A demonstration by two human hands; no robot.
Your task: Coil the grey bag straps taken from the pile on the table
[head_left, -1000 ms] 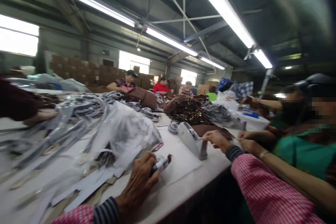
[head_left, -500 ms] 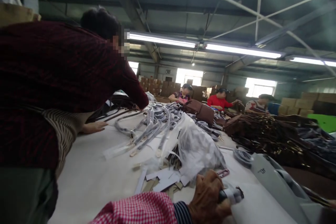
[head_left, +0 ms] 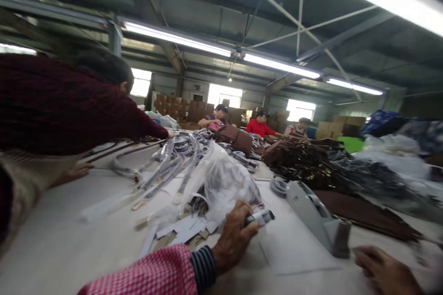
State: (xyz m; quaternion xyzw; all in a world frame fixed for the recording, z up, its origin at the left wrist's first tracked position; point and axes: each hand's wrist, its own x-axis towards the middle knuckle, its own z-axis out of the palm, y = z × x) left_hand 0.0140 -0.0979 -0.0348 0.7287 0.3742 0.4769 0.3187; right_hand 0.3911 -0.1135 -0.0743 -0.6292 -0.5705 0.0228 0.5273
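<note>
My left hand (head_left: 235, 235), in a pink checked sleeve with a striped cuff, is closed around a small grey object with dark ends (head_left: 258, 218). What kind of object it is I cannot make out. Just beyond it lies a clear plastic bag (head_left: 230, 186) with dark strips at its mouth. Loose white and tan cards (head_left: 183, 228) are scattered left of my fingers. At the lower right edge my right hand (head_left: 387, 269) is blurred, its fingers bent; whether it holds anything is unclear. Between my hands a grey tape dispenser (head_left: 311, 216) stands beside a white sheet (head_left: 294, 251).
Plastic-wrapped straps (head_left: 166, 166) spread across the table's middle. Brown bags with metal fittings (head_left: 304, 161) are heaped to the right, with a flat brown piece (head_left: 367, 212) nearer. A co-worker in dark red (head_left: 69, 106) leans over the left side. Other people (head_left: 259, 124) work at the far side.
My view has swung right, so the scene has shifted left. My right hand has come into view. The co-worker on the left bends lower. My left hand still grips the small grey object.
</note>
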